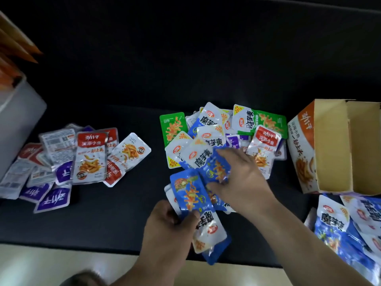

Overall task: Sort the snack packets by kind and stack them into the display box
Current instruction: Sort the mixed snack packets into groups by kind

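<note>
A mixed heap of snack packets (224, 133), blue, green, red and purple, lies on the black surface at the centre. My left hand (169, 221) grips a stack of blue packets (191, 193) near the front edge. My right hand (241, 178) reaches over the heap and pinches another blue packet (218, 168) between thumb and fingers. An open orange-and-white display box (334, 149) lies on its side at the right, its cardboard inside showing and holding nothing visible.
A separate pile of red and purple packets (82, 159) lies at the left. A grey-white bin (18, 120) with orange cartons stands at the far left. More blue packets (350, 230) are piled at the bottom right. Pale floor shows below the surface's front edge.
</note>
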A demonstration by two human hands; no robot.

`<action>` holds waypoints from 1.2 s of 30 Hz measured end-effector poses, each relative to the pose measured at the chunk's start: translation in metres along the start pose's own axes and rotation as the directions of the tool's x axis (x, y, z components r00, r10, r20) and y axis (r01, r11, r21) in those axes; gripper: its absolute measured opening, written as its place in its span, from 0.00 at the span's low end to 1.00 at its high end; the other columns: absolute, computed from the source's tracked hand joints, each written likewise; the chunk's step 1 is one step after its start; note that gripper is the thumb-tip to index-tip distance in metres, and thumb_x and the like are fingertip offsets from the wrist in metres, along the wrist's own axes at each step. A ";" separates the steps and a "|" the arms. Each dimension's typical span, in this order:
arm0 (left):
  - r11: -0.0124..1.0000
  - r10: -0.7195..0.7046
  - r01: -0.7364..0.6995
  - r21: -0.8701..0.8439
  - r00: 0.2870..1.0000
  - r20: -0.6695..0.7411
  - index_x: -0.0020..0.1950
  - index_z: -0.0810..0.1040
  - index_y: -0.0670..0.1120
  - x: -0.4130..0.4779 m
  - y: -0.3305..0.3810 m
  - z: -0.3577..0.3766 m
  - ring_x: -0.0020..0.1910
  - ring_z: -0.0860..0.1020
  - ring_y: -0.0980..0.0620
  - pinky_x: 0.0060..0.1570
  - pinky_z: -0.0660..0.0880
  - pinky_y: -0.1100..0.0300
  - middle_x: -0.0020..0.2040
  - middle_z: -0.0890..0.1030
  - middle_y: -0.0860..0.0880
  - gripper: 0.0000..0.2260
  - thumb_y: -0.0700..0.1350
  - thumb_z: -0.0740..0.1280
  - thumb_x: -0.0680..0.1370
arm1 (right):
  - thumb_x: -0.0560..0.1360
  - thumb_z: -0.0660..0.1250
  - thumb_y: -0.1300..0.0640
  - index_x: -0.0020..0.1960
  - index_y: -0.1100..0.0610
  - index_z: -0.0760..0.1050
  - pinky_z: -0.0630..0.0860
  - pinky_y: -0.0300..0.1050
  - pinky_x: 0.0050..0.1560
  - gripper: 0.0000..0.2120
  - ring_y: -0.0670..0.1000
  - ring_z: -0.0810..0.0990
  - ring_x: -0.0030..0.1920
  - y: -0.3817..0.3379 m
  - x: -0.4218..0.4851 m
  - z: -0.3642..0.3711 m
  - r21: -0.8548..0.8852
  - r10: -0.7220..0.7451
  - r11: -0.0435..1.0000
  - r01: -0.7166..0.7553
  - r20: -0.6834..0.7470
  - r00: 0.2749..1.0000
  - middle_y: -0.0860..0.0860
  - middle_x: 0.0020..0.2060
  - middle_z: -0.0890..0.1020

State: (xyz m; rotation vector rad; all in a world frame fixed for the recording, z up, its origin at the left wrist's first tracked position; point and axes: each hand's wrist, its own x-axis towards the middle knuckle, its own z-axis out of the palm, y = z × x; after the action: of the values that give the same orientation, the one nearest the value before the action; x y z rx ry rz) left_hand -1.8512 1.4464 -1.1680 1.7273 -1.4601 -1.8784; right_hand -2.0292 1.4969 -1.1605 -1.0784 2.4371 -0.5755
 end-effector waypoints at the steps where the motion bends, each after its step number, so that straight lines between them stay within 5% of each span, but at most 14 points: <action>1: 1.000 -0.002 0.002 -0.023 1.000 -0.008 0.46 0.82 0.48 0.000 0.001 0.002 0.41 0.87 0.44 0.43 0.84 0.38 0.38 0.86 0.46 0.08 0.43 0.79 0.73 | 0.69 0.80 0.48 0.75 0.50 0.71 0.67 0.52 0.74 0.38 0.55 0.66 0.74 -0.001 -0.001 0.004 -0.030 -0.019 0.999 0.019 0.000 1.000 0.46 0.73 0.72; 5: 0.997 -0.001 -0.001 -0.082 1.000 -0.026 0.49 0.81 0.44 0.006 0.013 0.008 0.39 0.88 0.48 0.44 0.85 0.41 0.39 0.87 0.49 0.08 0.41 0.78 0.75 | 0.74 0.77 0.55 0.71 0.52 0.76 0.70 0.49 0.70 0.27 0.54 0.69 0.71 0.001 0.000 0.006 0.137 0.028 0.991 -0.015 -0.099 0.995 0.49 0.68 0.77; 12: 0.986 0.039 -0.048 -0.158 0.998 -0.058 0.53 0.80 0.48 0.021 0.025 0.011 0.43 0.88 0.50 0.47 0.85 0.42 0.44 0.88 0.50 0.10 0.40 0.77 0.75 | 0.74 0.74 0.61 0.74 0.46 0.70 0.80 0.53 0.57 0.32 0.50 0.79 0.58 -0.013 0.012 0.000 0.313 0.108 0.946 -0.079 -0.076 0.991 0.45 0.54 0.80; 16: 0.989 0.070 -0.077 -0.130 0.996 -0.060 0.50 0.81 0.52 0.024 0.015 -0.002 0.46 0.88 0.47 0.49 0.84 0.38 0.46 0.87 0.48 0.09 0.42 0.78 0.75 | 0.76 0.72 0.63 0.61 0.44 0.77 0.84 0.45 0.46 0.19 0.44 0.84 0.47 -0.014 0.003 -0.004 0.460 0.131 0.879 -0.123 0.014 0.991 0.43 0.49 0.83; 22: 0.979 0.082 -0.094 -0.182 0.994 -0.073 0.54 0.81 0.48 0.027 0.018 -0.016 0.46 0.88 0.47 0.51 0.84 0.39 0.46 0.88 0.49 0.09 0.39 0.76 0.77 | 0.78 0.71 0.60 0.51 0.48 0.73 0.69 0.36 0.24 0.10 0.42 0.72 0.25 -0.005 -0.011 -0.002 0.560 0.236 0.802 -0.206 0.018 0.971 0.49 0.35 0.78; 28: 0.956 0.142 -0.164 -0.241 0.984 -0.108 0.55 0.82 0.50 0.031 0.038 -0.023 0.47 0.88 0.48 0.48 0.84 0.43 0.47 0.88 0.52 0.06 0.40 0.72 0.80 | 0.78 0.72 0.60 0.56 0.46 0.72 0.75 0.31 0.29 0.13 0.35 0.80 0.33 -0.007 -0.018 -0.019 0.637 0.276 0.759 -0.137 -0.124 0.953 0.40 0.41 0.82; 32: 0.947 0.142 -0.127 -0.294 0.989 0.030 0.57 0.82 0.47 0.018 0.047 -0.007 0.48 0.88 0.46 0.53 0.82 0.38 0.50 0.88 0.48 0.07 0.39 0.71 0.80 | 0.78 0.72 0.60 0.56 0.46 0.73 0.76 0.35 0.32 0.13 0.40 0.83 0.37 -0.014 -0.027 -0.032 0.641 0.272 0.764 -0.070 -0.222 0.936 0.43 0.45 0.85; 36: 0.937 0.151 -0.090 -0.338 0.976 0.159 0.55 0.83 0.44 0.001 0.054 0.014 0.48 0.88 0.43 0.56 0.81 0.36 0.50 0.88 0.44 0.06 0.40 0.71 0.79 | 0.77 0.72 0.60 0.61 0.44 0.73 0.83 0.44 0.45 0.18 0.41 0.85 0.41 -0.013 -0.037 -0.049 0.636 0.304 0.770 -0.053 -0.292 0.907 0.39 0.44 0.85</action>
State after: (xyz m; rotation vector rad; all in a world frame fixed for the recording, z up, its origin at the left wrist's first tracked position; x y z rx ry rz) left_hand -1.8878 1.4259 -1.1306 1.3140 -1.1895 -2.1148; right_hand -2.0248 1.5269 -1.1058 -0.4693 2.3213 -1.5054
